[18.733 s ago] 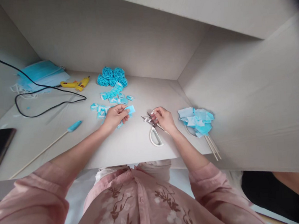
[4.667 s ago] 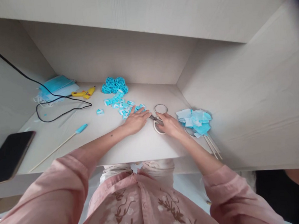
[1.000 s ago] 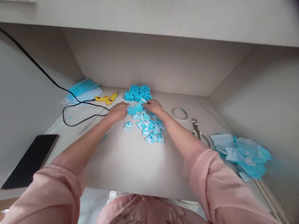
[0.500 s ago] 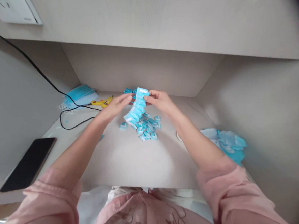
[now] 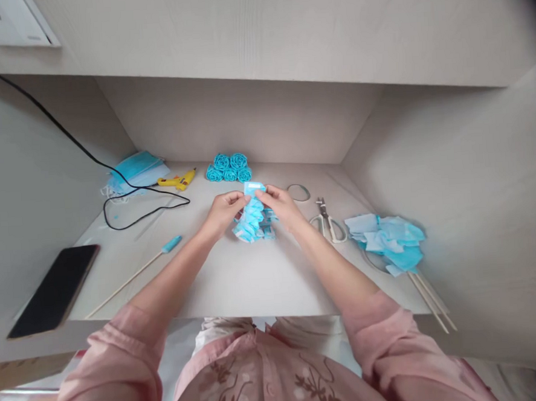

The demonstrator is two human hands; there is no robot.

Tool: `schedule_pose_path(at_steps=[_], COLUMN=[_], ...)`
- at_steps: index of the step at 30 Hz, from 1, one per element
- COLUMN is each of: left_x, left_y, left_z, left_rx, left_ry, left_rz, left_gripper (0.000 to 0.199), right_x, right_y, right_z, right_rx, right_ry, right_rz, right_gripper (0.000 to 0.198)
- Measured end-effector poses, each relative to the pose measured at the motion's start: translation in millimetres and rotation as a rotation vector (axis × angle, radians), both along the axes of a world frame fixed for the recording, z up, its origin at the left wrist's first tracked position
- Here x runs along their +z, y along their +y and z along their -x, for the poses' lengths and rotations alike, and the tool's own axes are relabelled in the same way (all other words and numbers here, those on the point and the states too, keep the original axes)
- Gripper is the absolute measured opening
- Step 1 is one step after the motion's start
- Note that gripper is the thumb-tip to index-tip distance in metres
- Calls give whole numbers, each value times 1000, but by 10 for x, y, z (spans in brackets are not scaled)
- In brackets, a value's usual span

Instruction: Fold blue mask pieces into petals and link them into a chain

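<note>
Between my two hands hangs a strip of overlapping light-blue and white folded pieces (image 5: pixel 253 213), its flat end uppermost. My left hand (image 5: pixel 227 210) pinches the strip's left edge near the top, fingers closed. From the other side my right hand (image 5: pixel 279 204) grips the same top end between thumb and fingers. Beneath and behind the strip, small loose folded blue pieces (image 5: pixel 270 231) lie on the table, mostly hidden by it. Just beyond my hands sit several rolled turquoise rose-like flowers (image 5: pixel 229 168).
A yellow glue gun (image 5: pixel 178 180), blue face masks (image 5: pixel 138 171) and a black cable (image 5: pixel 145 188) lie back left. Nearer are a phone (image 5: pixel 54 290) and a blue-tipped stick (image 5: pixel 132 278). On the right are scissors (image 5: pixel 327 224), a ring (image 5: pixel 299 192), blue scraps (image 5: pixel 391 241) and sticks (image 5: pixel 431 299).
Both hands have drawn the strip nearer to me, and it now hangs more upright. My left hand has closed on its edge. The view has shifted, uncovering the flowers and scissors.
</note>
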State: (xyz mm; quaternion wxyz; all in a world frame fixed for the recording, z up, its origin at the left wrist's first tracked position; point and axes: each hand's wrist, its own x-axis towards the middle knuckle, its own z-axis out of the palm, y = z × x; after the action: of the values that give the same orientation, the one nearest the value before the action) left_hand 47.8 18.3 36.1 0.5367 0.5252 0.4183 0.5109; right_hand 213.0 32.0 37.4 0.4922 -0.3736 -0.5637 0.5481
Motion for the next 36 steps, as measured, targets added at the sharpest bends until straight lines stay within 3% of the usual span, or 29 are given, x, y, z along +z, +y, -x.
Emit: schedule_pose_path(at_steps=[4,10,21,24,29,32,36], left_x=[-112,-193,-269,-269,-276,-264,-237], left_y=[8,3,-35,-39,-40,-47,-57], left_z=[8,60,77,74,99,95,70], left_rx=[-26,-42,-120,-115,-7,14,-64], left_ry=[-55,-13,-107,-136,-167,-168,-223], left_rz=[82,57,49,66,59,57,106], left_gripper=[46,34,39,41,38,36,42], right_x=[-180,-306,-460,-457,-404,-387,-375], right_y=[-10,-38,-18,-37,-70,-86,-97], right_z=[38,-12,22,34,8,16,42], right_rx=[-67,22,-79,-72,97,39,-86], right_ry=[-6,-45,-71,-2,68,-20,-64], right_rz=[0,50,-91,-43,107,52,-14], right_gripper=[43,44,50,51,59,50,43])
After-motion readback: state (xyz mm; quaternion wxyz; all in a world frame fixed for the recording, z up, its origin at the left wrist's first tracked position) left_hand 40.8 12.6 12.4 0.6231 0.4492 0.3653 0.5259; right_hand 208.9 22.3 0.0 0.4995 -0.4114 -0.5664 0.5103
